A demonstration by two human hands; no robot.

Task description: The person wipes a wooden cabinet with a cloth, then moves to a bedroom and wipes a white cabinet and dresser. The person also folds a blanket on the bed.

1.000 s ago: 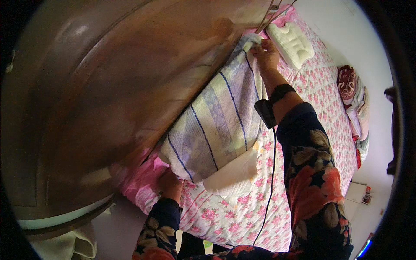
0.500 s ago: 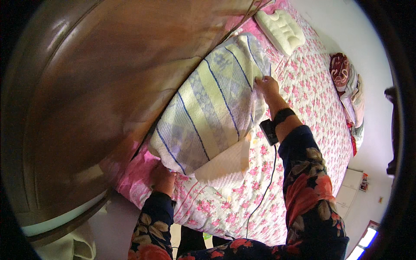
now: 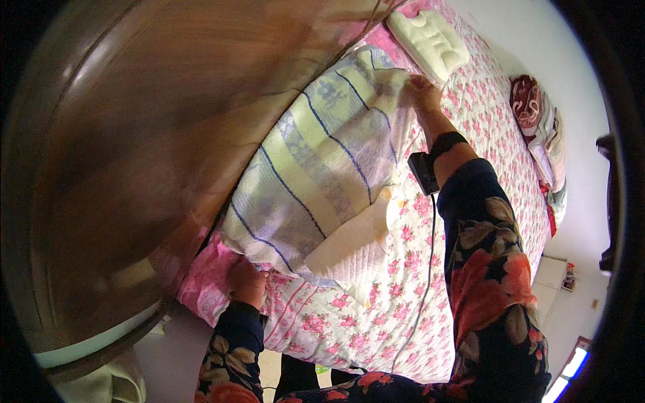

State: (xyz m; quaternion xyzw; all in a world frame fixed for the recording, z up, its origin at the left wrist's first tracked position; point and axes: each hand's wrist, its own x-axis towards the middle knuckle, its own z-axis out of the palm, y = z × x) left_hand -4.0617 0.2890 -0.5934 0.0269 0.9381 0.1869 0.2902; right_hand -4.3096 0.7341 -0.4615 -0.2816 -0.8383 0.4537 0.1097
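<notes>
A striped towel blanket (image 3: 322, 154), cream and lilac with dark blue lines, lies spread over the left part of the bed. My right hand (image 3: 423, 94) is closed on its far right edge, lifting the cloth into soft folds. Down at the blanket's near left corner, my left hand (image 3: 248, 282) has its fingers closed at the edge, partly lost in shade. A cream quilted pad (image 3: 353, 245) shows from under the blanket's near right side. On my right wrist a black strap holds a small black box (image 3: 423, 173) with a cable.
Flowered pink and white bedding (image 3: 470, 161) covers the bed. A cream contoured pillow (image 3: 430, 43) lies at the far end. Dark brown wooden furniture (image 3: 148, 134) borders the bed on the left. Folded bedding (image 3: 537, 127) is piled along the right side by the wall.
My right hand has moved farther away toward the pillow along the blanket's right edge, pulling up new folds. My left hand has stayed close to the same corner.
</notes>
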